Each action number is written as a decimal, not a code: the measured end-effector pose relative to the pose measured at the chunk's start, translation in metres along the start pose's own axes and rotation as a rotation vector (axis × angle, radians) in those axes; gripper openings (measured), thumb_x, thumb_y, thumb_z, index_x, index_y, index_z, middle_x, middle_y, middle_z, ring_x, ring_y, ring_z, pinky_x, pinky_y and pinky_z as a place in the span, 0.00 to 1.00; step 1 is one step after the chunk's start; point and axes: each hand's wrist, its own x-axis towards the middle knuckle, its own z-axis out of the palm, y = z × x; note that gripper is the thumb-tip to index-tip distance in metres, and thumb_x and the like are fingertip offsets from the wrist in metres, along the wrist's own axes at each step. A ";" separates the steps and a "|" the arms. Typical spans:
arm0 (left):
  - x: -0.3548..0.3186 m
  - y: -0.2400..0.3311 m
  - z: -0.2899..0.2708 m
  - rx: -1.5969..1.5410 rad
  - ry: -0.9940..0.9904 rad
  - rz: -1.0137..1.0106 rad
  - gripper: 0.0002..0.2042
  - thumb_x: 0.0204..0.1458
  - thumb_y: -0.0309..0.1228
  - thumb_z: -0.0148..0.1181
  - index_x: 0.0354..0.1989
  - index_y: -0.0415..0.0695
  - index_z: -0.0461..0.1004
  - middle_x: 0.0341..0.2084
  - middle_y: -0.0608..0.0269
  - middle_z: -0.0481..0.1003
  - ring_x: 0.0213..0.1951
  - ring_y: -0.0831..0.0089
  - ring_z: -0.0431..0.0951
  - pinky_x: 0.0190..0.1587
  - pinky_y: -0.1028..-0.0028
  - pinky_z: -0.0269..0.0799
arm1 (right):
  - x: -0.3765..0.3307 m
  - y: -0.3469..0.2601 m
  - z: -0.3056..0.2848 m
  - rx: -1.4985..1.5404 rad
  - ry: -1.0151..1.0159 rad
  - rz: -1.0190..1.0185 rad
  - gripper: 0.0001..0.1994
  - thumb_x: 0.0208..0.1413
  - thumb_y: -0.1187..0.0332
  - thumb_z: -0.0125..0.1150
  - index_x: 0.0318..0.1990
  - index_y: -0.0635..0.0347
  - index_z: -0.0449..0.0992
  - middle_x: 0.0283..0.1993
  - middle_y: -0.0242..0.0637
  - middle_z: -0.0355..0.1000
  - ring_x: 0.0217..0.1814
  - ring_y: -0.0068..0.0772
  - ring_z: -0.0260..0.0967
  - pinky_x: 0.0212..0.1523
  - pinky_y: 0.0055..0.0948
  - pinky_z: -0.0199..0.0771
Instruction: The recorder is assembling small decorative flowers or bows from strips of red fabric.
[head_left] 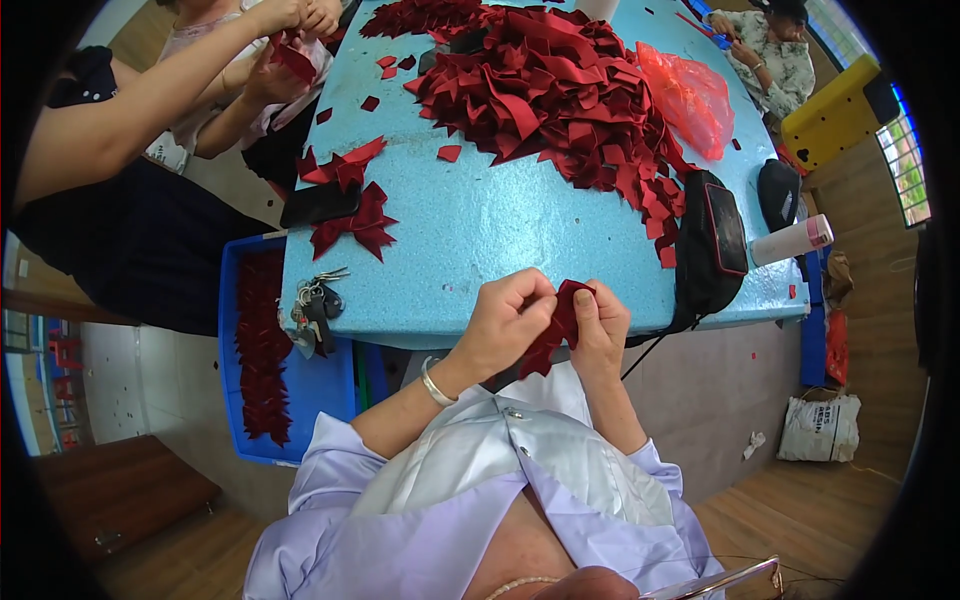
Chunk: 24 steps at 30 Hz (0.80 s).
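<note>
In front of my chest, over the table's near edge, a dark red ribbon bow is held between both hands. My left hand, with a silver bangle at the wrist, is closed with its fingers curled against the bow's left side. My right hand pinches the upper right part, its thumb flat on the fabric. The fingers cover much of the bow, so its full shape is hidden. Farther off on the blue table lies a big pile of red ribbon bows.
Left of me are a phone on red bows, keys, and a blue crate with stacked bows. On the right are a black bag, a pink-white bottle and a red plastic bag. Co-workers handle things at left and far right.
</note>
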 end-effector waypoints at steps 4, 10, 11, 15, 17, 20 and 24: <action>0.000 -0.001 -0.004 -0.502 -0.071 -0.363 0.02 0.56 0.24 0.58 0.34 0.40 0.72 0.25 0.73 0.71 0.26 0.86 0.67 0.28 0.80 0.65 | 0.001 -0.001 0.000 0.073 0.013 -0.010 0.14 0.66 0.65 0.53 0.28 0.61 0.70 0.24 0.22 0.65 0.25 0.11 0.55 0.24 0.17 0.54; 0.004 0.002 -0.002 -0.309 -0.199 -0.287 0.04 0.59 0.27 0.58 0.36 0.40 0.72 0.27 0.75 0.71 0.29 0.90 0.67 0.30 0.84 0.64 | 0.002 0.003 0.002 -0.026 0.121 -0.063 0.16 0.66 0.63 0.54 0.25 0.62 0.69 0.21 0.21 0.62 0.23 0.12 0.51 0.22 0.19 0.51; 0.004 0.002 -0.002 -0.309 -0.201 -0.287 0.04 0.59 0.27 0.58 0.36 0.40 0.72 0.27 0.75 0.71 0.29 0.90 0.67 0.30 0.84 0.64 | 0.001 0.005 0.001 -0.026 0.122 -0.063 0.16 0.66 0.63 0.54 0.25 0.62 0.69 0.21 0.21 0.62 0.23 0.12 0.51 0.22 0.19 0.51; 0.000 -0.003 -0.006 -0.262 -0.259 -0.379 0.04 0.58 0.27 0.59 0.36 0.39 0.72 0.27 0.74 0.71 0.29 0.89 0.69 0.31 0.85 0.66 | -0.004 0.009 -0.005 -0.038 0.074 -0.060 0.13 0.67 0.64 0.52 0.31 0.61 0.73 0.27 0.24 0.68 0.27 0.11 0.58 0.26 0.16 0.57; 0.001 -0.007 -0.006 -0.357 -0.271 -0.350 0.04 0.58 0.26 0.59 0.36 0.39 0.72 0.26 0.74 0.71 0.28 0.89 0.69 0.31 0.84 0.66 | -0.005 0.008 -0.004 0.216 0.059 -0.011 0.13 0.66 0.63 0.53 0.31 0.62 0.73 0.26 0.24 0.67 0.26 0.12 0.58 0.26 0.17 0.58; 0.003 -0.007 -0.011 -0.365 -0.285 -0.344 0.04 0.58 0.26 0.59 0.35 0.39 0.72 0.26 0.74 0.71 0.28 0.88 0.69 0.30 0.84 0.66 | 0.001 -0.005 0.001 0.356 0.099 0.010 0.14 0.66 0.63 0.54 0.30 0.62 0.72 0.24 0.24 0.66 0.25 0.13 0.58 0.26 0.18 0.57; 0.005 -0.003 -0.013 -0.301 -0.329 -0.348 0.04 0.57 0.25 0.60 0.34 0.39 0.72 0.25 0.74 0.72 0.27 0.88 0.70 0.30 0.84 0.66 | 0.014 -0.014 -0.002 0.200 0.062 -0.068 0.14 0.65 0.62 0.55 0.29 0.61 0.71 0.23 0.25 0.65 0.26 0.15 0.58 0.26 0.20 0.57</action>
